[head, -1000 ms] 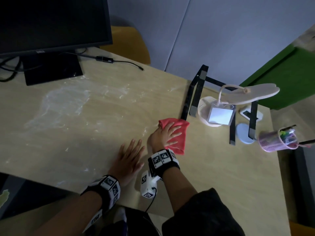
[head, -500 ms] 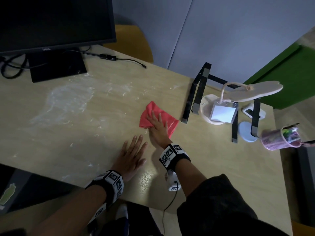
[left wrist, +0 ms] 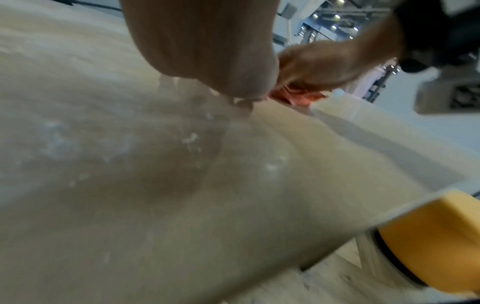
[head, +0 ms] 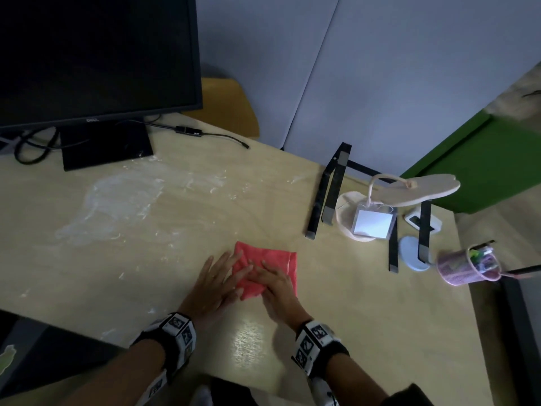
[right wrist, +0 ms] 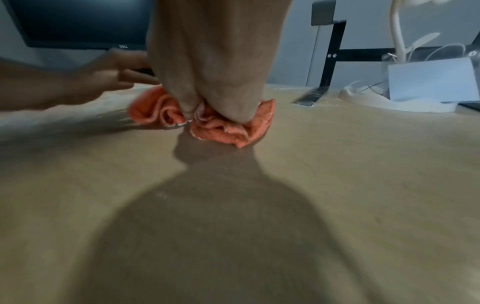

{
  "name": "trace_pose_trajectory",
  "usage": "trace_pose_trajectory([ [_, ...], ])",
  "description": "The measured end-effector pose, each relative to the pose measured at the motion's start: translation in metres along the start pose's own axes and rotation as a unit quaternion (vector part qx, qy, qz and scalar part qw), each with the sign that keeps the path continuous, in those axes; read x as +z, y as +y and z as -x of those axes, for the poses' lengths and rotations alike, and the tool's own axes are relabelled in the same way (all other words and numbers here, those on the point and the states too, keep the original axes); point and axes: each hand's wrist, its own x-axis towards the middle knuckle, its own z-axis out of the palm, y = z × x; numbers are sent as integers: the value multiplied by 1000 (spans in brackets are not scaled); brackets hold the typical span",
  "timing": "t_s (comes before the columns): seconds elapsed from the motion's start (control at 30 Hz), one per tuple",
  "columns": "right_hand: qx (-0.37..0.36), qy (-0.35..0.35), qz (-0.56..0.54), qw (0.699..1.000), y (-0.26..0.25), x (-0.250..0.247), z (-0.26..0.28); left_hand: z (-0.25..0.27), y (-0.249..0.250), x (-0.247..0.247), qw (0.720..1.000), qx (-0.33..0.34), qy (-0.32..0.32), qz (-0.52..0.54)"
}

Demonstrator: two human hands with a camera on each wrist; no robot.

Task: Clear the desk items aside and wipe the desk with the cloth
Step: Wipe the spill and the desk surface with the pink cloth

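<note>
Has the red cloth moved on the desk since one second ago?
Yes. The red cloth lay beside the front foot of the black laptop stand; now it is farther left and nearer the person.

Grey-blue wall panels [head: 380, 83], yellow chair [head: 228, 109] in front — green board [head: 483, 159] at right, dim light
</note>
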Motion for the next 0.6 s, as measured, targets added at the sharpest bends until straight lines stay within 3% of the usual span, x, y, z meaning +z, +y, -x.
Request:
trace_pose_trajectory([
  [0.13,0,100,36,994,-12,-2,16,-34,-22,-8,995,-96,-5,-30],
  [0.27,10,190,2,982,-19,-10,5,-62,-42,-8,989,-141,-26,-38],
  [0.47,103,324,-38,940,-27,-46,-59,-90,-55,2,987,-152,-13,-45],
  [0.6,156,379,46,911,-15,-63,-118,-110,-67,7,989,-131,10,-71],
])
